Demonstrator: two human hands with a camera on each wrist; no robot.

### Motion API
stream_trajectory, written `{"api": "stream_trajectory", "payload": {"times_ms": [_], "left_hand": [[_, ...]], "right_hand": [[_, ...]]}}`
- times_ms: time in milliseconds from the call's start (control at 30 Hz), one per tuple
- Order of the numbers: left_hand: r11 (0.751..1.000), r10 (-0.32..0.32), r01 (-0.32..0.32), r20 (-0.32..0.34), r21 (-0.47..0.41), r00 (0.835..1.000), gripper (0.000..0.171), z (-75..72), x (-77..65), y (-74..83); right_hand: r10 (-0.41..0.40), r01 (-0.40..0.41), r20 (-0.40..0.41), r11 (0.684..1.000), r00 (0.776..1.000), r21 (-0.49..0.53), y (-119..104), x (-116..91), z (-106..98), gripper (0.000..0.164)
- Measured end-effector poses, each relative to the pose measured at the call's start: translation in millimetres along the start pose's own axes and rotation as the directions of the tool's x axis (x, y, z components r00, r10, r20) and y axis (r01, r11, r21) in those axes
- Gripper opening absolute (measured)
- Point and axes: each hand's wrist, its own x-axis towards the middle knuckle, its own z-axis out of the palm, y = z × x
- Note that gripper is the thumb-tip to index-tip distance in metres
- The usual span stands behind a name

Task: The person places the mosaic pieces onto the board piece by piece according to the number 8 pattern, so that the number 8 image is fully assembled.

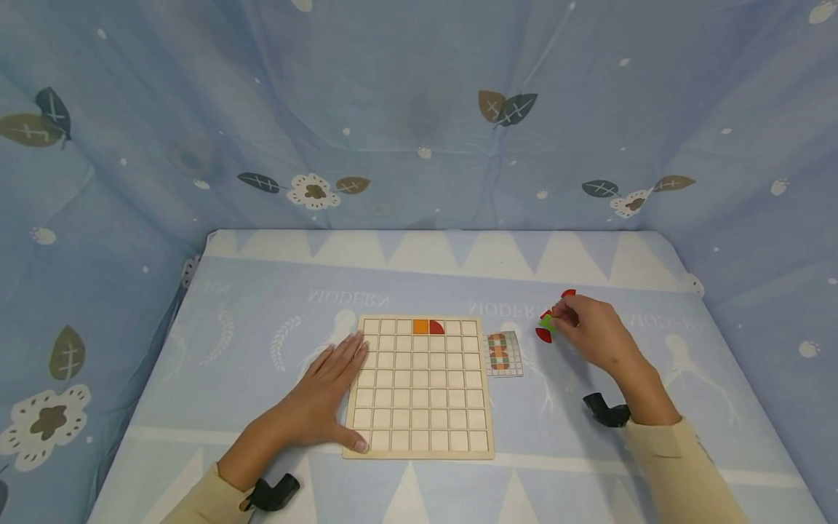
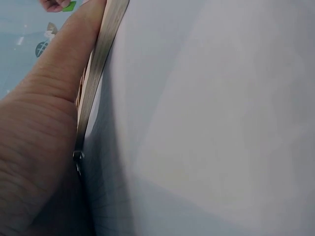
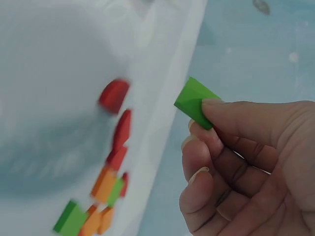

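A wooden grid board (image 1: 420, 399) lies on the table, with an orange square tile (image 1: 420, 327) and a red quarter-round tile (image 1: 436, 327) side by side in its top row. My left hand (image 1: 321, 397) rests on the board's left edge, fingers straight and thumb near the lower left corner. To the right of the board, my right hand (image 1: 594, 336) pinches a green square tile (image 3: 192, 101) between thumb and fingers, above the table. Near it lie loose pieces: red ones (image 3: 114, 96), orange ones (image 3: 103, 186) and green ones (image 3: 70, 218), mostly hidden by the hand in the head view.
A small pattern card (image 1: 505, 354) with a printed coloured design lies against the board's right side. The table (image 1: 229, 407) has a pale blue patterned cover. Blue cloth (image 1: 419, 145) hangs behind and at both sides.
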Motion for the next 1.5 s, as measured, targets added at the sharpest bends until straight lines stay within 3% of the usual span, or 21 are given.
{"api": "stream_trajectory", "payload": {"times_ms": [233, 467, 700, 1033, 1267, 1500], "left_hand": [[1.0, -0.017, 0.017, 0.014, 0.005, 1.0, 0.152, -0.8, -1.6, 0.3], [1.0, -0.006, 0.006, 0.008, 0.002, 1.0, 0.152, -0.5, 0.4, 0.0], [1.0, -0.018, 0.017, 0.02, 0.013, 1.0, 0.153, 0.2, 1.1, -0.7], [1.0, -0.011, 0.011, -0.006, 0.001, 1.0, 0.15, -0.8, 0.2, 1.6], [1.0, -0.014, 0.014, 0.004, 0.001, 1.0, 0.152, -0.5, 0.4, 0.1], [1.0, -0.006, 0.007, -0.017, 0.012, 1.0, 0.152, 0.8, 0.1, -0.9]], "right_hand": [[-0.086, 0.086, 0.001, 0.996, 0.996, 0.018, -27.5, 10.2, 5.7, 0.007], [-0.089, 0.089, 0.001, 0.996, 0.996, 0.019, -48.0, 20.0, 15.3, 0.008], [-0.116, 0.113, 0.055, 0.993, 0.992, 0.043, -71.3, 30.2, 33.3, 0.009], [-0.231, 0.222, 0.128, 0.972, 0.965, 0.077, -97.3, 45.4, 68.0, 0.001], [-0.252, 0.233, 0.192, 0.965, 0.948, 0.118, -110.5, 52.1, 87.7, 0.005], [-0.276, 0.261, 0.234, 0.961, 0.932, 0.094, -113.9, 54.5, 100.9, 0.006]]}}
